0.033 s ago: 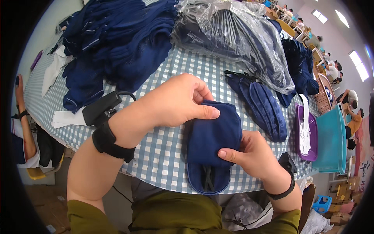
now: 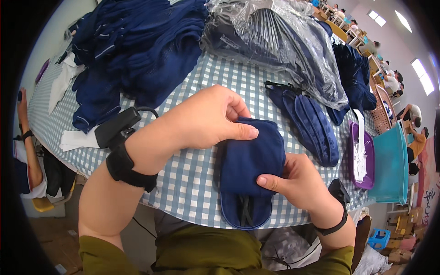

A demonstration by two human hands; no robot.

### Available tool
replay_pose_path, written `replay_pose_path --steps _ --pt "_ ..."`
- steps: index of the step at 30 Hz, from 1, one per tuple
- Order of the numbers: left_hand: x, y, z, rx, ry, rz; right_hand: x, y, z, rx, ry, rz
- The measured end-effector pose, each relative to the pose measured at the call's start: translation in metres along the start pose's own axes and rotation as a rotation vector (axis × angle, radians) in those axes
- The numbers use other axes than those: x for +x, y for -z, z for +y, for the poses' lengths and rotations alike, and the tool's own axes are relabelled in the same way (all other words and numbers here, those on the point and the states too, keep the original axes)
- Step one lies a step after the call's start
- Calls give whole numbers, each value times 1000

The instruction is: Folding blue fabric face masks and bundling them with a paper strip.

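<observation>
Between my two hands is a navy cloth pouch (image 2: 250,158), above the near edge of the table. My left hand (image 2: 224,117) pinches its far edge, thumb on top and fingers bent behind. At the right side of the pouch, my right hand (image 2: 295,181) grips it with the thumb on the front; its other fingers are partly hidden. A rounded navy piece with a black strap (image 2: 246,211) shows at the pouch's near end. To the right lies a small stack of shiny navy cloth pieces (image 2: 311,128) with black straps, which look like eye masks.
A blue-and-white checked cloth (image 2: 183,192) covers the table. At the back are a heap of navy fabric (image 2: 142,50) and a clear plastic bag (image 2: 275,41) of navy pieces. A purple tray (image 2: 369,178) with white labels and a teal bin (image 2: 389,160) stand right. Another person's arm (image 2: 30,153) shows left.
</observation>
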State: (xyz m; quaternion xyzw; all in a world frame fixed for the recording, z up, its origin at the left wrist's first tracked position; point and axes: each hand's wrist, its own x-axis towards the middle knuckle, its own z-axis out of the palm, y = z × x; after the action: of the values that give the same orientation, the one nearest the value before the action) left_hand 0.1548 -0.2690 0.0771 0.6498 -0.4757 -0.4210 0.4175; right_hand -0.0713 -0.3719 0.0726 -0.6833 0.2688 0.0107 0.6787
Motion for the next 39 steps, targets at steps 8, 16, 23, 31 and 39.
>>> replay_pose_path --steps 8,16,23,31,39 --pt "3 -4 -5 36 88 5 5 5 12 -207 78 53" --pt "-1 -13 -2 75 117 64 -6 11 -13 -614 127 168" --pt "0 -16 -2 101 95 98 -12 19 -21 -714 159 197" --pt "-4 -12 -7 94 85 111 -17 4 -43 -967 633 72" --pt "-2 -19 5 117 120 110 3 5 11 -925 839 87"
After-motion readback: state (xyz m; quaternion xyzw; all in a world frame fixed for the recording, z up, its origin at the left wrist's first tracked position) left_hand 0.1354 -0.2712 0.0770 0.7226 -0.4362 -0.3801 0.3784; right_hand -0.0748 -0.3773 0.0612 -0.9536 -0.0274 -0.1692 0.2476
